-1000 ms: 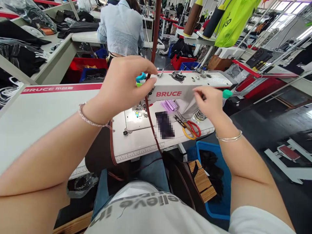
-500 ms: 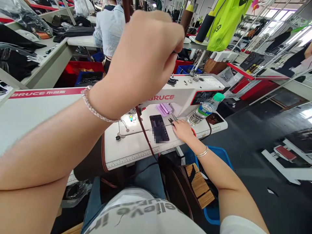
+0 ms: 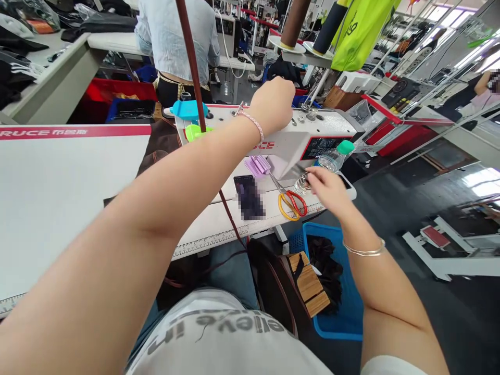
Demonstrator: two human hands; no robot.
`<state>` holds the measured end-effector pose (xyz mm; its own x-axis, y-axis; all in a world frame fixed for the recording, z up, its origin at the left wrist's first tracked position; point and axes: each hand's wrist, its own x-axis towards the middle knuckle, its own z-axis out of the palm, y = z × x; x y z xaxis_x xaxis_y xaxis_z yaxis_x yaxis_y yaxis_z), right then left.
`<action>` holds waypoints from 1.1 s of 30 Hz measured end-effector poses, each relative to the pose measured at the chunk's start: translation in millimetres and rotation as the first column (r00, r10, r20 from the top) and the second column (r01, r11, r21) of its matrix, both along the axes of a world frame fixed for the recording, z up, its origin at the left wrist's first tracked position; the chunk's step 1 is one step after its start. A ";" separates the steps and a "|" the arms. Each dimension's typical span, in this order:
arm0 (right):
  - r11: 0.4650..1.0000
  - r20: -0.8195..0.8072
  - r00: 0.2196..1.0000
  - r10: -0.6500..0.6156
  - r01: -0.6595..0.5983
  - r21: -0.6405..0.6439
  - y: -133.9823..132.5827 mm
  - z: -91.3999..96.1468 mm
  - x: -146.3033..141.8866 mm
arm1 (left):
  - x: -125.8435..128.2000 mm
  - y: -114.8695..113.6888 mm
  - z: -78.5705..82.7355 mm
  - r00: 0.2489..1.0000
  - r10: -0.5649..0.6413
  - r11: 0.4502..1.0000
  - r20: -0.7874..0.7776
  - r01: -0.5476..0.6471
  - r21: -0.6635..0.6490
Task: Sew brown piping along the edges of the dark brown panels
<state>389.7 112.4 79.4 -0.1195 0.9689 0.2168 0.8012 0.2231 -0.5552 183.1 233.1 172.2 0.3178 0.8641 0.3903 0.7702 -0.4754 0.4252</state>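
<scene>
My left hand (image 3: 275,104) is stretched out over the top of the white sewing machine (image 3: 289,148). Its fingers curl down on the far side, so whatever they hold is hidden. My right hand (image 3: 330,190) is above the machine bed in front of a water bottle (image 3: 336,159) with a green cap. Its thumb and fingertips are pinched around a small dark thing too unclear to name. Left of that hand lie scissors (image 3: 292,204) with red and yellow handles, a phone (image 3: 250,198) and folded purple paper (image 3: 258,165). A brown strip (image 3: 191,57) runs down past my left forearm.
Thread cones (image 3: 297,23) stand behind the machine beside a yellow-green bag (image 3: 351,39). A blue basket (image 3: 336,333) with dark cloth is below at right, next to a wooden slatted seat (image 3: 310,286). Another person (image 3: 175,41) sits ahead with their back to me.
My left hand has moved down and away from the camera to the machine's top. My right hand has lifted off the scissors and moved right, towards the bottle. The view has shifted slightly.
</scene>
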 end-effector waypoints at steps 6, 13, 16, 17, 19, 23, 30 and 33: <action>0.992 -0.332 0.941 -0.062 0.094 0.083 -3.9 59.7 24.9 | 8.1 7.7 -19.2 0.998 0.046 0.997 -0.033 -0.044 0.069; 0.997 -0.350 0.933 -0.082 0.074 -0.035 5.0 105.0 15.5 | 8.2 23.5 -34.3 0.999 0.022 0.994 0.037 -0.026 0.104; 0.990 -0.358 0.927 -0.110 0.071 -0.122 19.0 113.5 8.6 | 7.9 21.5 -32.3 0.998 0.065 0.994 0.006 -0.065 0.087; 0.984 -0.356 0.926 -0.122 0.067 -0.162 25.1 115.5 6.6 | 7.9 20.5 -31.4 0.997 0.078 0.993 -0.002 -0.078 0.090; 0.967 -0.357 0.925 -0.128 0.036 -0.251 38.7 119.3 2.6 | 7.8 19.2 -30.6 0.996 0.093 0.990 -0.002 -0.092 0.106; 0.908 -0.411 0.900 -0.146 -0.043 -0.416 69.2 125.5 -6.8 | 7.2 20.8 -33.8 0.995 0.085 0.984 0.047 -0.091 0.154; 0.794 -0.351 0.935 -0.051 -0.176 -0.582 120.4 120.7 -22.6 | 8.2 22.4 -38.8 0.990 0.055 0.990 0.127 -0.071 0.120; 0.797 -0.329 0.944 -0.030 -0.176 -0.578 132.8 116.9 -27.2 | 8.3 20.0 -37.5 0.993 0.070 0.988 0.095 -0.082 0.130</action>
